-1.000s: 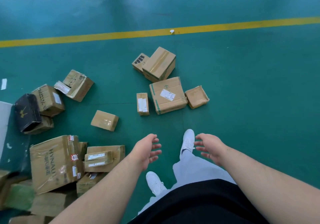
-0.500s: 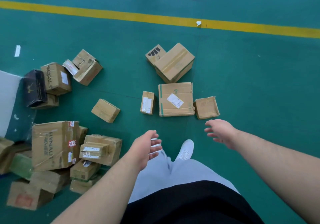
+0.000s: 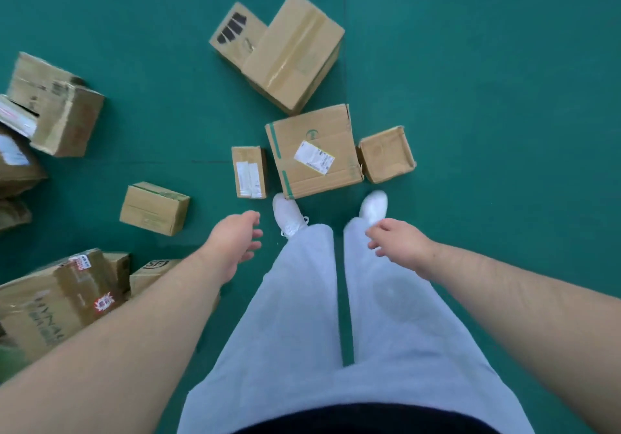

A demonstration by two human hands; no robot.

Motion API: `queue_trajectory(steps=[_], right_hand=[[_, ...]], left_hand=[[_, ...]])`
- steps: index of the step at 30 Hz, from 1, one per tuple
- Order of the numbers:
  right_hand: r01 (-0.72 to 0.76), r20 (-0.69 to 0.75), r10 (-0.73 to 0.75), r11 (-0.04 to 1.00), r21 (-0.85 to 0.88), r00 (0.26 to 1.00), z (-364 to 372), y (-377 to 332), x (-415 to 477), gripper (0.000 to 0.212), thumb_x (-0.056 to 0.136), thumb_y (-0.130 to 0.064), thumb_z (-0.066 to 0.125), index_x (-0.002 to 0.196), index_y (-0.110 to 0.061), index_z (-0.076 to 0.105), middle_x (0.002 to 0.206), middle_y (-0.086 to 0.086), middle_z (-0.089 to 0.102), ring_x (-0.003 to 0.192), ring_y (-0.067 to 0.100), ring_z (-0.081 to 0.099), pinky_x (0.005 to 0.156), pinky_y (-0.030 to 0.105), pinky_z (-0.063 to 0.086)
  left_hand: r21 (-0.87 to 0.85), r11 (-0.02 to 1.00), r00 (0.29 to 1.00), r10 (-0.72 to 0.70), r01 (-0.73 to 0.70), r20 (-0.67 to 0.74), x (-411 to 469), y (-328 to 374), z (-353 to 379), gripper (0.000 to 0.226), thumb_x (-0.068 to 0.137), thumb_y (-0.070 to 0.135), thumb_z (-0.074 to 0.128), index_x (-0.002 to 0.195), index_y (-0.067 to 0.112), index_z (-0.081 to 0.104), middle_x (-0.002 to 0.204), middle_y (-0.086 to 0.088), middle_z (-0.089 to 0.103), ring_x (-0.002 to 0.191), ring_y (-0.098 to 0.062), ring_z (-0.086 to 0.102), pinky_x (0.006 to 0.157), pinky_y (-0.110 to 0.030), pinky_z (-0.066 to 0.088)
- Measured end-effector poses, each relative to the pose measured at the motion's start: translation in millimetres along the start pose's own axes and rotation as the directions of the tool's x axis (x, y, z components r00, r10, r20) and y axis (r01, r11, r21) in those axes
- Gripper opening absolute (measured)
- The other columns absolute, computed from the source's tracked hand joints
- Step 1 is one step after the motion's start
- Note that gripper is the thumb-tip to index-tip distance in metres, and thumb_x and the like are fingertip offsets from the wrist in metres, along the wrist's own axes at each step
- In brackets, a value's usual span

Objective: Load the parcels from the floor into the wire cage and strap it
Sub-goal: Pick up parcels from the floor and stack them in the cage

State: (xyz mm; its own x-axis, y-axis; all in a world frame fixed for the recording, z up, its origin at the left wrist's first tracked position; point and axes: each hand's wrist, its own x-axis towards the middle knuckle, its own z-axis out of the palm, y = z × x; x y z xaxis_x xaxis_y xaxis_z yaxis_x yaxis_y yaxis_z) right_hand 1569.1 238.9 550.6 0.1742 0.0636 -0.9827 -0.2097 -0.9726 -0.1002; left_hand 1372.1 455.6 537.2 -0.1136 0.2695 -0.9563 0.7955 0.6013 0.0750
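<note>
Cardboard parcels lie on the green floor. A flat carton with green tape and a white label (image 3: pixel 314 151) sits right in front of my white shoes. A narrow small box (image 3: pixel 249 172) lies at its left, a small crumpled box (image 3: pixel 386 154) at its right. Behind them stands a bigger taped carton (image 3: pixel 294 52) with a box with black stripes (image 3: pixel 235 35) beside it. My left hand (image 3: pixel 235 243) and my right hand (image 3: pixel 398 240) hang empty above the floor, fingers loosely apart, short of the labelled carton. No wire cage is in view.
A lone small box (image 3: pixel 154 208) lies left of my feet. More parcels are heaped along the left edge, among them a large taped carton with red stickers (image 3: pixel 50 302) and a torn carton (image 3: pixel 55 105). Bare green floor (image 3: pixel 504 97) stretches to the right.
I have stepped up to the group of parcels; both feet now stand by the labelled carton. The view tilted down, so the yellow line is gone. Both hands stay empty.
</note>
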Motion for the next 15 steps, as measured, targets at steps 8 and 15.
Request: queue_trajectory(steps=[8,15], right_hand=[[-0.006,0.036,0.018,0.947,-0.322,0.999,-10.7,-6.5,185.0,0.022,0.097,-0.034,0.047,0.108,-0.026,0.064,0.111,0.001,0.07,0.102,0.027,0.066,0.086,0.036,0.054],[-0.058,-0.119,0.017,0.934,-0.352,0.993,-21.7,16.4,379.4,0.052,0.101,-0.028,0.044,0.154,-0.028,0.042,0.137,0.012,0.059,0.099,0.031,0.058,0.08,0.031,0.043]], left_hand=[[0.091,0.99,0.994,-0.105,0.106,-0.013,155.1,26.0,63.4,0.034,0.102,0.039,0.051,0.126,0.017,0.062,0.114,-0.001,0.067,0.104,-0.022,0.065,0.092,-0.038,0.055],[0.049,0.975,0.977,-0.215,0.215,-0.011,318.9,5.2,138.7,0.036,0.105,0.021,0.047,0.141,0.015,0.051,0.146,-0.004,0.052,0.129,-0.024,0.054,0.103,-0.038,0.05]])
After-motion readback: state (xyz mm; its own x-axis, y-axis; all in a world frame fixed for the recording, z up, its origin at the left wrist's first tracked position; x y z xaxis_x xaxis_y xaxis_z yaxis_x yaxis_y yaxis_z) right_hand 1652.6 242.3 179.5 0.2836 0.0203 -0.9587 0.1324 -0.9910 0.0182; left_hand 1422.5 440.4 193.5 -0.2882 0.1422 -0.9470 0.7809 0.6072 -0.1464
